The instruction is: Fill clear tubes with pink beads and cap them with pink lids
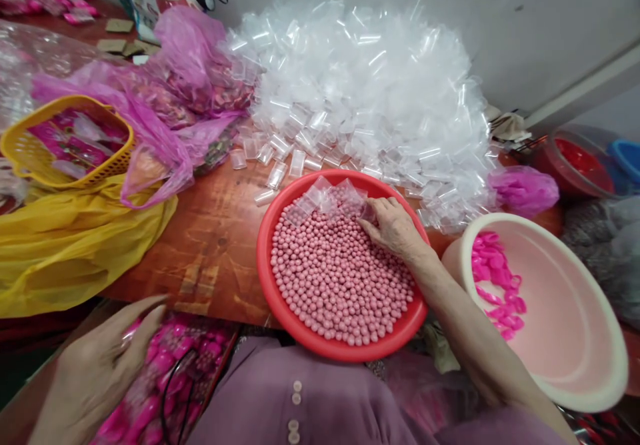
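A red round tray (pixel 265 278) full of small pink balls (pixel 340 278) sits on the wooden table edge in front of me. My right hand (pixel 393 226) rests in the tray's far side, its fingers closed on a small clear plastic bag (pixel 345 199) among a few more lying on the balls. My left hand (pixel 107 358) is low at the left, over a bag of pink packets (pixel 170 371), with the fingers held together around a small pink packet.
A big heap of small clear bags (pixel 365 91) fills the back of the table. A pale pink basin (pixel 575 358) with pink pieces stands right. A yellow basket (pixel 20 158), yellow bag (pixel 65 245) and pink bags (pixel 190 91) lie left.
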Available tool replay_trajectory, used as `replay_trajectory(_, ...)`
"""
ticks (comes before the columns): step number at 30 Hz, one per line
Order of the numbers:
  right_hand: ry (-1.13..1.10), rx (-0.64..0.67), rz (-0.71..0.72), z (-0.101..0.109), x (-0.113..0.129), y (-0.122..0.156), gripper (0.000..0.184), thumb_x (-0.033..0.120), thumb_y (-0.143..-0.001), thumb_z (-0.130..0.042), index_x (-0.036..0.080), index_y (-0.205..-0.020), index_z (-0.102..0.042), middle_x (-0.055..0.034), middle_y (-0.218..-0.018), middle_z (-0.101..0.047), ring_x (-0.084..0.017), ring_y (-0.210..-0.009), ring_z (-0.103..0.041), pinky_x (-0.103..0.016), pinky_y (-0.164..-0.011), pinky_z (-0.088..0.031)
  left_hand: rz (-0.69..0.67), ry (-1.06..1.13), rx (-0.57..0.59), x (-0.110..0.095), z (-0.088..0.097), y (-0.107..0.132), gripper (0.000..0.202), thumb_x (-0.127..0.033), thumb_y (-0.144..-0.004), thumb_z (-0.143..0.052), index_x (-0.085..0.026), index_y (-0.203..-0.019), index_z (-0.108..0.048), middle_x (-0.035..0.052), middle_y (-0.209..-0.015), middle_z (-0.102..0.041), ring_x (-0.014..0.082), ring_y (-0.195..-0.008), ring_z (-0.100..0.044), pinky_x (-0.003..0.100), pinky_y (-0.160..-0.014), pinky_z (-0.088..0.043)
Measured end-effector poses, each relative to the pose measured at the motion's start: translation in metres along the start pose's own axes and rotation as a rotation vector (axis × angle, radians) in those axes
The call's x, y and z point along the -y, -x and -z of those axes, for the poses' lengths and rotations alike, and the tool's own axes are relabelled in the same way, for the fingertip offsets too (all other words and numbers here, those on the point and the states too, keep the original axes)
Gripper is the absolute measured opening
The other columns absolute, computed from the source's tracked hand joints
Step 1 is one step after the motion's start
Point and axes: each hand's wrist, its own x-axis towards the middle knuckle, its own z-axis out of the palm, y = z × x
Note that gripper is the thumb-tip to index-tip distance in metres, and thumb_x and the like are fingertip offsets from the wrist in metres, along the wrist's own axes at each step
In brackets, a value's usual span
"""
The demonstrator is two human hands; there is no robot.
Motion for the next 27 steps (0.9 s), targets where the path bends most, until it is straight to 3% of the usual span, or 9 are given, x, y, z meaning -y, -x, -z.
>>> replay_trajectory(2, 0.082, 0.036, 0.007, 0.003, 0.002, -0.001, 0.039, 0.035, -0.091, -0.055, 0.006, -0.115, -0.061, -0.0207, -0.107, -0.068, -0.032, -0.098, -0.059, -0.046, -0.09, -0.046, 0.103, -0.083, -0.139, -0.031, -0.021, -0.023, 0.029, -0.027, -0.088, -0.056, -0.037, -0.114, -0.066, -0.0102, -0.106, -0.075, 0.0234, -0.09, -0.071, 0.037, -0.082, -0.058)
replay_trajectory(4, 0.141, 0.072, 0.03, 0.01, 0.004, -0.001, 0.039, 0.035, -0.092, -0.055, 0.005, -0.116, -0.06, -0.02, -0.105, -0.068, -0.032, -0.097, -0.058, -0.045, -0.089, -0.045, 0.035, 0.008, -0.155, -0.063, -0.047, -0.052, 0.022, -0.03, -0.091, -0.053, -0.024, -0.105, -0.07, 0.0003, -0.104, -0.076, 0.0208, -0.09, -0.071, 0.033, -0.085, -0.057)
replay_trajectory(7, 0.201, 0.176, 0.08, 0.028, 0.005, 0.0, 0.031, 0.03, -0.091, -0.056, 0.007, -0.11, -0.063, -0.0169, -0.098, -0.07, -0.03, -0.095, -0.059, -0.04, -0.085, -0.045, -0.215, 0.156, -0.075, -0.099, -0.085, -0.092, 0.025, -0.027, -0.095, -0.048, -0.017, -0.106, -0.067, 0.0068, -0.103, -0.075, 0.0187, -0.094, -0.071, 0.031, -0.09, -0.055)
replay_trajectory(11, 0.347, 0.392, 0.109, 0.041, 0.011, 0.002, 0.017, 0.015, -0.09, -0.051, 0.01, -0.086, -0.068, -0.0155, -0.082, -0.071, -0.029, -0.083, -0.061, -0.037, -0.071, -0.043, -0.35, -0.036, 0.073, -0.115, -0.114, -0.118, 0.024, -0.022, -0.096, -0.044, -0.012, -0.107, -0.063, 0.0139, -0.111, -0.07, 0.0238, -0.106, -0.066, 0.04, -0.096, -0.053)
replay_trajectory(14, 0.35, 0.48, 0.188, 0.032, 0.022, 0.002, 0.022, 0.006, -0.087, -0.048, 0.011, -0.08, -0.069, -0.0162, -0.083, -0.071, -0.028, -0.083, -0.062, -0.037, -0.072, -0.042, -0.344, -0.203, 0.164, -0.115, -0.117, -0.12, 0.026, -0.02, -0.096, -0.041, -0.01, -0.109, -0.061, 0.0171, -0.118, -0.065, 0.027, -0.114, -0.061, 0.045, -0.101, -0.049)
replay_trajectory(18, 0.103, 0.528, 0.304, 0.013, 0.035, 0.002, 0.024, -0.001, -0.079, -0.048, 0.014, -0.084, -0.066, -0.0121, -0.087, -0.07, -0.022, -0.083, -0.061, -0.032, -0.075, -0.044, -0.367, -0.248, 0.242, -0.113, -0.113, -0.118, 0.034, -0.025, -0.095, -0.047, -0.007, -0.122, -0.055, 0.0196, -0.13, -0.059, 0.0291, -0.125, -0.055, 0.044, -0.108, -0.044)
replay_trajectory(23, -0.262, 0.595, 0.247, 0.007, 0.042, 0.003, 0.026, -0.001, -0.067, -0.049, 0.015, -0.083, -0.061, -0.0051, -0.081, -0.065, -0.017, -0.07, -0.056, -0.026, -0.067, -0.043, -0.363, -0.236, 0.312, -0.113, -0.112, -0.119, 0.047, -0.03, -0.094, -0.049, -0.006, -0.134, -0.047, 0.0206, -0.138, -0.055, 0.0297, -0.132, -0.05, 0.045, -0.114, -0.038)
replay_trajectory(27, -0.607, 0.532, 0.187, 0.009, 0.04, 0.006, 0.025, 0.01, -0.074, -0.057, 0.015, -0.097, -0.064, -0.0039, -0.093, -0.069, -0.018, -0.083, -0.061, -0.029, -0.078, -0.049, -0.343, -0.136, 0.344, -0.111, -0.11, -0.122, 0.053, -0.033, -0.093, -0.05, -0.006, -0.138, -0.044, 0.0215, -0.141, -0.053, 0.0293, -0.133, -0.049, 0.046, -0.113, -0.039)
